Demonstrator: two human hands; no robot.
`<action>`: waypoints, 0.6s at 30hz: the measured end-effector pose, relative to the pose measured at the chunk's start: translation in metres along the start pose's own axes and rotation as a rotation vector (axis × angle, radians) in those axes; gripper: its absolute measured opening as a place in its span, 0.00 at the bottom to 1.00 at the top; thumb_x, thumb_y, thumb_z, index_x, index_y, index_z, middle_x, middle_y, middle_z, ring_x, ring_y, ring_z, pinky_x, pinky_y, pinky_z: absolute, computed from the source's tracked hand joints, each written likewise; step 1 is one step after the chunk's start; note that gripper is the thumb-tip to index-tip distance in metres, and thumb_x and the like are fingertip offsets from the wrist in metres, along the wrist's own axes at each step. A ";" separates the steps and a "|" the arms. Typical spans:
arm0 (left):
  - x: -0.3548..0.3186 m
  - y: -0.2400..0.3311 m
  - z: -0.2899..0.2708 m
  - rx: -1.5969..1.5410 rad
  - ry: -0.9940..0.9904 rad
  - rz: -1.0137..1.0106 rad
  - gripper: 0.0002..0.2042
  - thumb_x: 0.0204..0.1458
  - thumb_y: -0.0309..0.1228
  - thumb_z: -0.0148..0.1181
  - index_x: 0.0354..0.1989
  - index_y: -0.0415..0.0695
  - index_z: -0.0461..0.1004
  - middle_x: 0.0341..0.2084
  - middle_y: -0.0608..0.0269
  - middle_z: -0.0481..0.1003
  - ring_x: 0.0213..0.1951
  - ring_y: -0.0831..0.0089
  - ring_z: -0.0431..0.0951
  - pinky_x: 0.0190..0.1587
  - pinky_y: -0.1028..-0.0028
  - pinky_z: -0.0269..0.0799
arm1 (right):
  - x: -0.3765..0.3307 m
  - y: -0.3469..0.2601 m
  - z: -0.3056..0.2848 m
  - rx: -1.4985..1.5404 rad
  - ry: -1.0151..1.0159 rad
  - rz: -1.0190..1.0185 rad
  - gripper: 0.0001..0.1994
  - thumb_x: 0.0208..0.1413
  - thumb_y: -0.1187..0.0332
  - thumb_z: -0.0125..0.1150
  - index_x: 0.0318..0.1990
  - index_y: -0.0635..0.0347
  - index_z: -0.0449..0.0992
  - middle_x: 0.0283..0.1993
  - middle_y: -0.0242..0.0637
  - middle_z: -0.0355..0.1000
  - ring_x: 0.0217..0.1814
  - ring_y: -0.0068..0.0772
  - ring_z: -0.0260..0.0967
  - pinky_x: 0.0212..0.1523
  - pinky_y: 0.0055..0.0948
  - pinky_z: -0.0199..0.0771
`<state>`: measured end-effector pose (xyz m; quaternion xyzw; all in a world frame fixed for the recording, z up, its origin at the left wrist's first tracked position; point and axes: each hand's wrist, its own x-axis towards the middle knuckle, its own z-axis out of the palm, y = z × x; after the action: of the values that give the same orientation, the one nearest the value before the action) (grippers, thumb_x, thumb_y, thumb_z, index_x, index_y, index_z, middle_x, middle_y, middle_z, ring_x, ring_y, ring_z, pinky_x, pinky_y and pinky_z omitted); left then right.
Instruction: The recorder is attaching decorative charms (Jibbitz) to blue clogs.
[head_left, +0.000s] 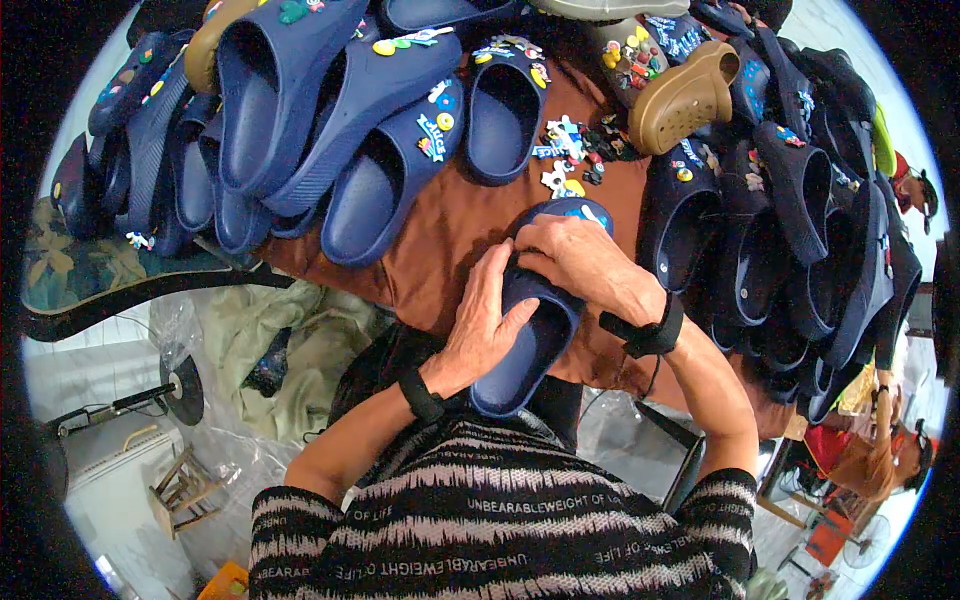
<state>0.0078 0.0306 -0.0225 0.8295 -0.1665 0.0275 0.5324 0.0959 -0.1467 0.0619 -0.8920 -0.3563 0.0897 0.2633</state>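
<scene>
A navy slip-on clog [528, 362] lies in front of me at the table's near edge, heel toward my body and toe pointing away. My left hand [482, 325] holds it along its left side, thumb at the foot opening and fingers stretched along the upper. Over the upper, my right hand [590, 262] is closed, its fingertips bent together against the shoe. Whatever those fingertips pinch is hidden beneath them. A blue and white charm [594, 213] shows on the toe, just beyond my right knuckles.
Several navy clogs with charms [395, 185] stand at the left, and dark clogs [685, 225] crowd the right. Loose charms [565, 145] lie on the brown cloth [425, 270] ahead, near a tan clog [685, 100]. Another person [875, 460] is at the far right.
</scene>
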 end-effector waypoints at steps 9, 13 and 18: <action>0.002 0.003 -0.001 0.017 -0.027 0.005 0.37 0.63 0.41 0.57 0.73 0.35 0.48 0.69 0.39 0.55 0.71 0.45 0.55 0.72 0.56 0.50 | -0.010 -0.004 -0.008 -0.141 -0.049 -0.056 0.07 0.51 0.70 0.61 0.36 0.59 0.82 0.38 0.46 0.76 0.41 0.52 0.77 0.40 0.48 0.79; 0.002 0.003 0.000 0.085 -0.003 0.039 0.36 0.61 0.38 0.59 0.72 0.35 0.50 0.68 0.39 0.56 0.70 0.44 0.56 0.72 0.55 0.51 | -0.011 -0.030 -0.006 -0.515 -0.123 -0.043 0.07 0.51 0.69 0.61 0.36 0.59 0.83 0.41 0.42 0.77 0.48 0.45 0.77 0.45 0.45 0.77; 0.004 0.007 0.001 0.075 0.020 0.032 0.35 0.59 0.35 0.60 0.71 0.36 0.51 0.67 0.40 0.57 0.69 0.43 0.56 0.71 0.54 0.52 | -0.006 -0.044 -0.001 -0.725 -0.205 -0.085 0.08 0.51 0.68 0.62 0.35 0.59 0.83 0.41 0.39 0.78 0.50 0.41 0.76 0.49 0.41 0.74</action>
<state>0.0097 0.0265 -0.0161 0.8459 -0.1730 0.0506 0.5019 0.0657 -0.1248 0.0864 -0.8981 -0.4260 0.0357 -0.1030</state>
